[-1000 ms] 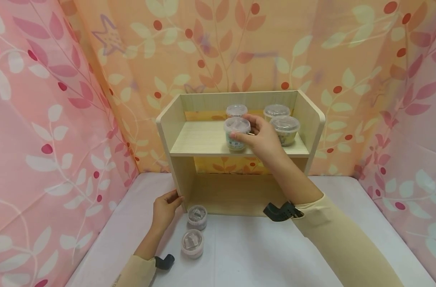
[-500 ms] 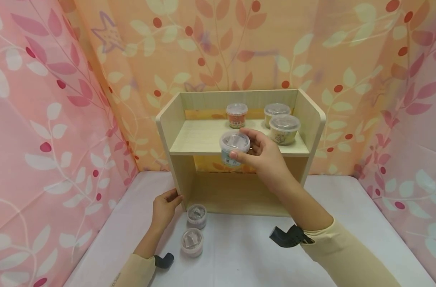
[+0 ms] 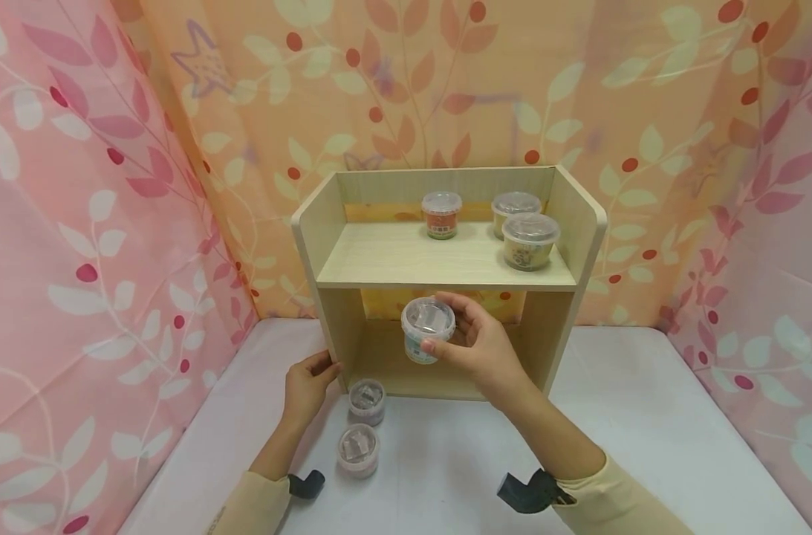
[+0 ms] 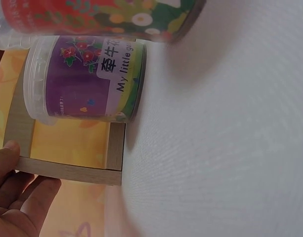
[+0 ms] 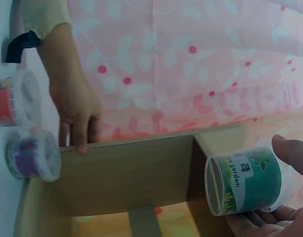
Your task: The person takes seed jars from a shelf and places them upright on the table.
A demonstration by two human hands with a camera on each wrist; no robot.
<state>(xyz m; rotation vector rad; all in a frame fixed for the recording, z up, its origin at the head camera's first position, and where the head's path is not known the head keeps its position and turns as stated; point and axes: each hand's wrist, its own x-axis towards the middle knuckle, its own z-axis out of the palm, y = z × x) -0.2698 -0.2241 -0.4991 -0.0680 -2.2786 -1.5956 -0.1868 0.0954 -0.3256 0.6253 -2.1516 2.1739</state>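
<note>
On the white table [image 3: 446,475], things prob. midway, purple tub [image 4: 77,84] & red tub [image 4: 104,19] sat unshelved, 3 tubs [image 3: 529,251] up top, R hand [image 3: 482,360] curled round teal tub [image 5: 260,182], L hand [image 3: 305,390] pinching side panel [image 3: 342,323].

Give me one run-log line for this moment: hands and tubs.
right hand: holds teal tub | left hand: grips shelf | table: purple tub, red tub | upper tier: orange tub, two yellow tubs

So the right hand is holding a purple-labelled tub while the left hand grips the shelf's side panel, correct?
Not quite: the tub in the right hand has a teal label, the right wrist view shows. The left hand does grip the side panel.
</note>
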